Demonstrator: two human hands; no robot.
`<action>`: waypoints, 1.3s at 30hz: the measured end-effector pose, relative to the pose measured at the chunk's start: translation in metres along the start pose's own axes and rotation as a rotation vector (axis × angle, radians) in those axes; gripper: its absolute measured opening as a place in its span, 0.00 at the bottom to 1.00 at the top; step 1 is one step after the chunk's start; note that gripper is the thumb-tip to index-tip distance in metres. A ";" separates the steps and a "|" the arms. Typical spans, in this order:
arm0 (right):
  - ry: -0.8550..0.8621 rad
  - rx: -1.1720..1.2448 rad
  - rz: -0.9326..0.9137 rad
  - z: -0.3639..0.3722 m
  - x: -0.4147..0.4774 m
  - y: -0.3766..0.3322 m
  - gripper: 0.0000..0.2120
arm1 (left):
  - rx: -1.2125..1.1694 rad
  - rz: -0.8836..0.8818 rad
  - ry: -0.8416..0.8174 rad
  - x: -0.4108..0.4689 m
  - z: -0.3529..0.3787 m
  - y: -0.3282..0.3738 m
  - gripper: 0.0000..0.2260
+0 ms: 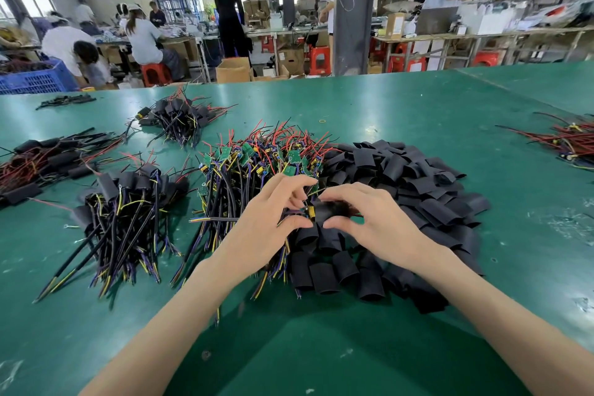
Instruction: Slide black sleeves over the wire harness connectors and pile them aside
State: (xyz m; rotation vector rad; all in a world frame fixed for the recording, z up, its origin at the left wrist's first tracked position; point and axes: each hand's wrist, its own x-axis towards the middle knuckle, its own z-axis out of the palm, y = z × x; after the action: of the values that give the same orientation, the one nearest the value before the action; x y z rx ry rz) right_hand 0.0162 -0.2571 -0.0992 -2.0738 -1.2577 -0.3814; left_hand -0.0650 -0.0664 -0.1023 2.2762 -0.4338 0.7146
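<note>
My left hand (270, 219) pinches a wire harness (218, 219) near its connector end, its wires trailing left. My right hand (369, 219) pinches a black sleeve (331, 210) between thumb and fingers; the yellow tip of the connector shows at the sleeve's left mouth. Both hands hover over a heap of bare harnesses with green boards (257, 164) and a wide heap of loose black sleeves (418, 196). A pile of sleeved harnesses (128, 202) lies to the left.
More sleeved piles lie at the far left (41, 161) and back (180, 119). Red-wired harnesses (569, 141) sit at the right edge. The green table (321, 347) stretches toward me. A blue crate (35, 77) and people at benches are beyond.
</note>
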 end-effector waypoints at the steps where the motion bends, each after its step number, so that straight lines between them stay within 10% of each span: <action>1: -0.004 0.007 0.004 -0.001 0.000 0.000 0.17 | -0.003 0.005 -0.001 0.000 0.000 0.000 0.27; 29: -0.027 0.051 -0.025 0.005 0.000 -0.006 0.16 | -0.050 -0.060 0.039 0.003 -0.003 0.006 0.30; 39: 0.138 -0.445 0.426 -0.021 0.009 0.045 0.22 | 0.593 -0.012 0.725 0.011 -0.082 -0.027 0.10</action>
State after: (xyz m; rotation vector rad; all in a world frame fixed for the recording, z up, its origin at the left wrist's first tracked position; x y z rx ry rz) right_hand 0.0614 -0.2793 -0.0966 -2.5618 -0.6589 -0.6348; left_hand -0.0733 0.0091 -0.0607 2.3037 0.1663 1.7497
